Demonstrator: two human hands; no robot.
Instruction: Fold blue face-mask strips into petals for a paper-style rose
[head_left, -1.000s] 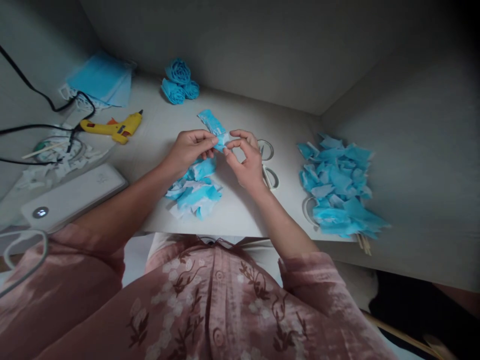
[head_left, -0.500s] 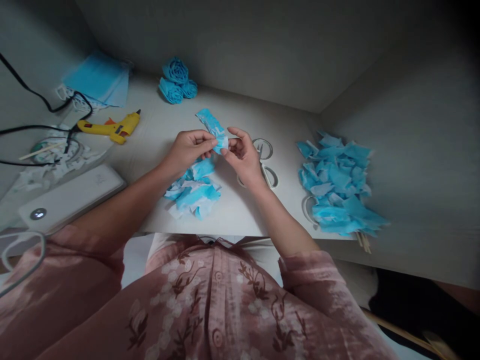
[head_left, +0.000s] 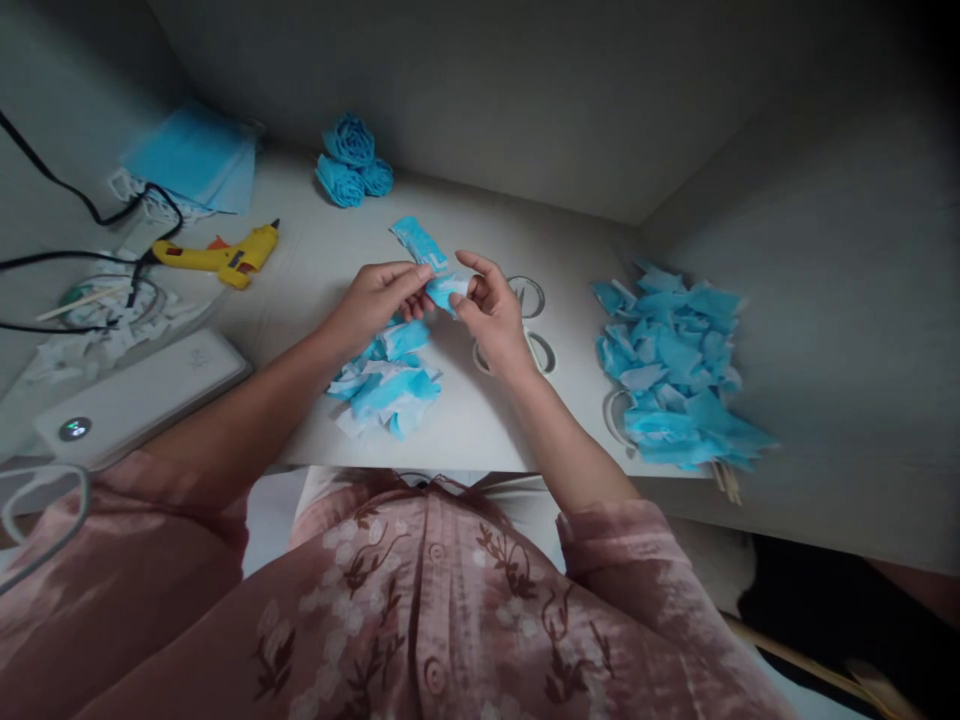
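Strip (head_left: 417,240): blue and white, held up over the middle of the table (head_left: 465,435), its upper end jutting out beyond my fingers. My left hand (head_left: 386,288) has it pinched, thumb on top. My right hand (head_left: 496,315) grips the lower end, thumb on the face, forefinger lifted clear.

Progress, as I judge it: lower end looks gathered or folded, upper stretch lies flat, so the strip seems only part worked.

Just below, nearer me: a pile (head_left: 390,388) of blue and white pieces, loose, apparently unworked. Scissors (head_left: 541,352) lie beside my right wrist, partly hidden by it.

Farther off: three blue rosettes (head_left: 350,140) bunched at the back, looking finished. Glue gun (head_left: 251,255) to my left, on its side; masks (head_left: 187,155) stacked behind it. Far right, a crumpled blue heap (head_left: 675,345), thin sticks (head_left: 726,482) poking out at the table edge.
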